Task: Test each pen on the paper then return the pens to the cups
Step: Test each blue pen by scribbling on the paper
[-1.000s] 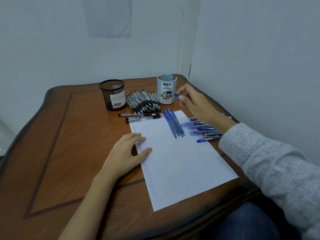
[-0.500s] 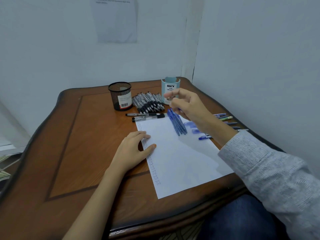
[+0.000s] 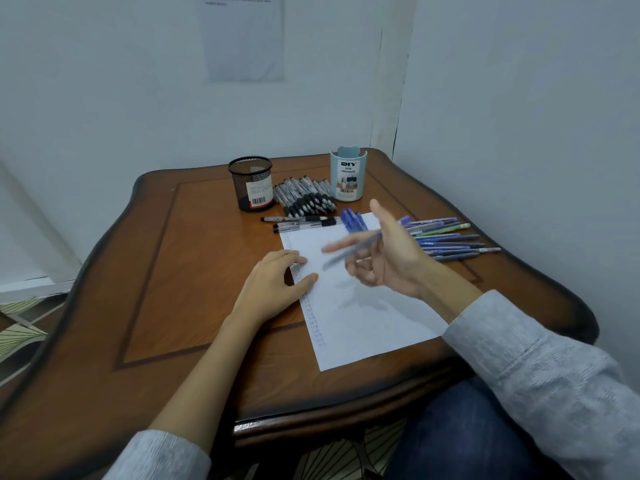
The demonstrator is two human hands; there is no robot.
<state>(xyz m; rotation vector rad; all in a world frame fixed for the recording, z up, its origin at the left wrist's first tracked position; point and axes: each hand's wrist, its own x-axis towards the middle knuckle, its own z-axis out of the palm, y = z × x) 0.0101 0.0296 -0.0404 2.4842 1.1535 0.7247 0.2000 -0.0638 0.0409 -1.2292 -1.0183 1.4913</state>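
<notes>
Head view, the only 1 supplied. The left hand [image 3: 273, 289] lies flat with straight fingers on the left margin of the paper [image 3: 363, 313], holding nothing. By my judgement it is there to pin the sheet against sliding while a pen is tried.

The right hand [image 3: 384, 258] is raised above the middle of the paper, thumb up, fingers partly curled with a blue pen [image 3: 353, 251] across them. Motion blur hides the exact grip and which end points down. The pen is clear of the sheet, so this test appears not yet begun. A column of small marks runs down the left margin.

Surroundings on the table [image 3: 173, 271]: 2 cups at the far edge, a black mesh cup [image 3: 251, 183] and a light blue cup [image 3: 348, 178], with a pile of black pens [image 3: 304, 200] between them. Loose black pens [image 3: 301, 221] lie just beyond the paper's top edge. A bunch of blue pens [image 3: 351, 220] rests on the top of the sheet, and a row of pens [image 3: 446, 237] lies right of it.

Obstructions: the bunch on the sheet takes up writing space at the top, and the row sits near the right forearm, at risk of being swept.
</notes>
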